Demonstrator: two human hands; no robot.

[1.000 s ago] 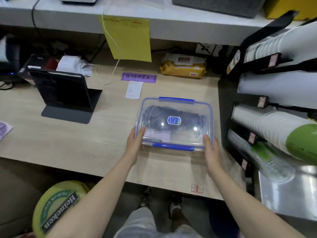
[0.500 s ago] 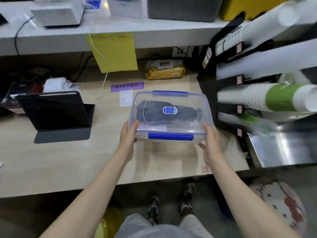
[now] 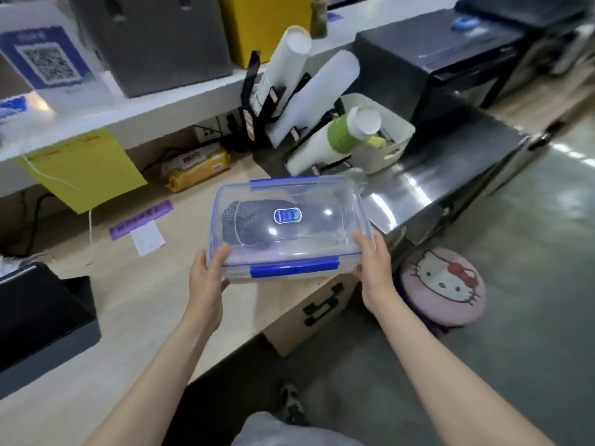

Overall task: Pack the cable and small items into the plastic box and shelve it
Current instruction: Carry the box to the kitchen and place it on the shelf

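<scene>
A clear plastic box [image 3: 335,201] with a blue-rimmed lid and blue clips hangs in the air above the right end of the wooden desk [image 3: 135,294]. Its lid is on and the front clip is down. Dark items [image 3: 254,226] lie inside, under a small blue label. My left hand [image 3: 206,278] grips the box's near left corner and my right hand [image 3: 373,268] grips its near right corner.
A cup dispenser [image 3: 309,107] with paper cup stacks and a white bin [image 3: 392,136] stand behind the box on a steel counter [image 3: 428,188]. A pink cartoon-cat stool [image 3: 444,284] and a cardboard box [image 3: 309,317] sit on the floor. A shelf [image 3: 167,101] with grey and yellow boxes runs above the desk.
Both hands have lifted the box off the desk and carried it to the right. The view has swung right, bringing in the steel counter and the stool.
</scene>
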